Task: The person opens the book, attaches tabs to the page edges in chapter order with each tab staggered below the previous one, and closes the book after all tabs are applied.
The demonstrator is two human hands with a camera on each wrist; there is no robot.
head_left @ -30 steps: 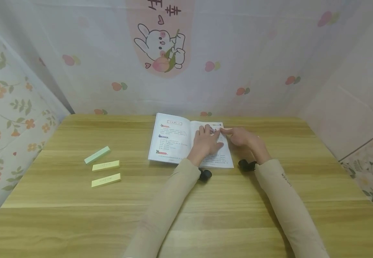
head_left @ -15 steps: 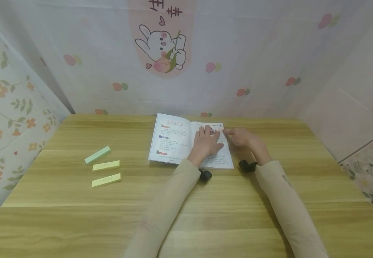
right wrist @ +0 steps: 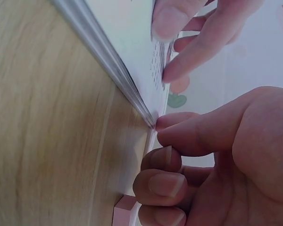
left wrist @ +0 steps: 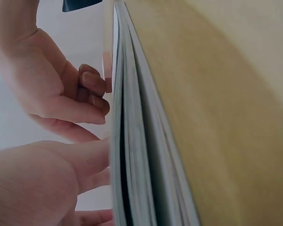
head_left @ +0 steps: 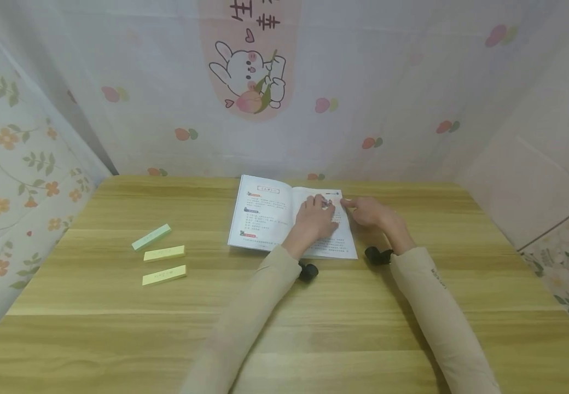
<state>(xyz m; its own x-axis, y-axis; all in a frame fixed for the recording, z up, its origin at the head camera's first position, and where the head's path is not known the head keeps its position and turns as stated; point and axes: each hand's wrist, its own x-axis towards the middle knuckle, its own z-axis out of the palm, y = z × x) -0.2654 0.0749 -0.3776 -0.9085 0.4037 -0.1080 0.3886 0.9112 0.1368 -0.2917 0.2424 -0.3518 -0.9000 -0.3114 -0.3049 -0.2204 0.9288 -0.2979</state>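
Observation:
An open book (head_left: 262,219) with printed pages lies toward the back of the table. My left hand (head_left: 315,220) rests on its right page, fingers spread, thumb toward the near side. Beside the page's right edge is my right hand (head_left: 367,212). In the right wrist view its thumb (right wrist: 193,136) and index finger meet right at the page edge, while the other fingers curl into the palm. Under those curled fingers shows a small pink block (right wrist: 125,210), hidden behind the hand in the head view. The left wrist view looks along the book's layered page edges (left wrist: 137,136).
On the table's left lie a green strip-shaped pad (head_left: 151,237) and two yellow ones, the upper yellow pad (head_left: 164,253) and the lower yellow pad (head_left: 164,275). A patterned cloth (head_left: 388,82) hangs behind the table's back edge.
My right fingertips have slid slightly right, from on the page to its edge. My left fingers have drawn in a little on the page. The book and pads stay put.

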